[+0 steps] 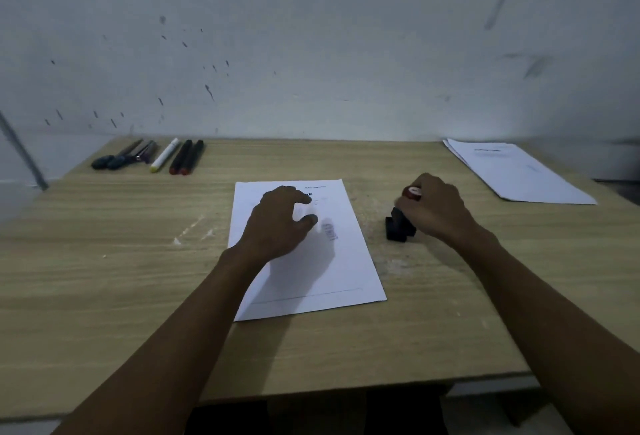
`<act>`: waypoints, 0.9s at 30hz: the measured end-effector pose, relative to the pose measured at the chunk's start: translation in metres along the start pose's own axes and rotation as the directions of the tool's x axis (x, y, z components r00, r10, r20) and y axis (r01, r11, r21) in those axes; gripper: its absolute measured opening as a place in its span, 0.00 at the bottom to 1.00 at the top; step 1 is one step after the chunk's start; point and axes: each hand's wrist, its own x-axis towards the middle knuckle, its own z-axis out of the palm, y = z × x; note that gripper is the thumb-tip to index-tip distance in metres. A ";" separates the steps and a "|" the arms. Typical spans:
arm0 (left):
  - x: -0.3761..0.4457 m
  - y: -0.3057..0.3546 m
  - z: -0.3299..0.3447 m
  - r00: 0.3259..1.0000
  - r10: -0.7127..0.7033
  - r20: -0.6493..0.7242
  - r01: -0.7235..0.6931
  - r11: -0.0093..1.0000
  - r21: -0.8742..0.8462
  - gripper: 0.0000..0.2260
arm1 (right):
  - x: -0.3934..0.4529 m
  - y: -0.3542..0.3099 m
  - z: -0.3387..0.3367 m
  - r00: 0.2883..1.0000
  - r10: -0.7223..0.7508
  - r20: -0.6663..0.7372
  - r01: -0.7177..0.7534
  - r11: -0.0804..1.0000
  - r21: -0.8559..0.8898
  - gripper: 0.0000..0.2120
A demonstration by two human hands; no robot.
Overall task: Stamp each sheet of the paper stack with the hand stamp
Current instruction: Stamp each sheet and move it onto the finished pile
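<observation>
A white printed sheet (332, 272) lies in the middle of the wooden table (104, 261), with a blue stamp mark (329, 231) near its centre. My left hand (277, 223) hovers over the sheet's upper half, fingers loosely curled and blurred, holding nothing. To the right of the sheet stands the black hand stamp (398, 226) with a red top, its base on the bare table. My right hand (436, 207) grips the stamp from above. A second pile of white sheets (519, 171) lies at the far right corner.
Several pens and markers (152, 155) lie in a row at the back left near the wall. The table's front edge runs close to my body. A white scuff marks the wood left of the sheet.
</observation>
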 end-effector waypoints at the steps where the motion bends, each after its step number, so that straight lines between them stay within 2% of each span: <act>1: 0.000 0.001 0.000 1.000 0.001 -0.017 -0.001 1.000 -0.015 0.16 | 0.000 -0.001 0.002 1.000 0.003 0.004 -0.003 1.000 -0.006 0.12; 16: -0.007 -0.014 -0.013 0.991 -0.037 -0.132 0.031 0.998 -0.052 0.12 | 0.001 -0.004 0.025 0.998 0.037 -0.041 -0.038 0.998 -0.044 0.16; 23: -0.008 -0.016 -0.018 0.990 -0.049 -0.135 0.043 0.998 -0.044 0.12 | -0.019 -0.006 0.032 0.997 0.053 -0.054 -0.055 0.998 -0.035 0.28; 27: -0.010 -0.017 -0.022 0.989 -0.069 -0.130 0.063 0.997 -0.050 0.13 | -0.021 -0.009 0.031 0.994 0.086 -0.072 -0.086 0.996 0.008 0.31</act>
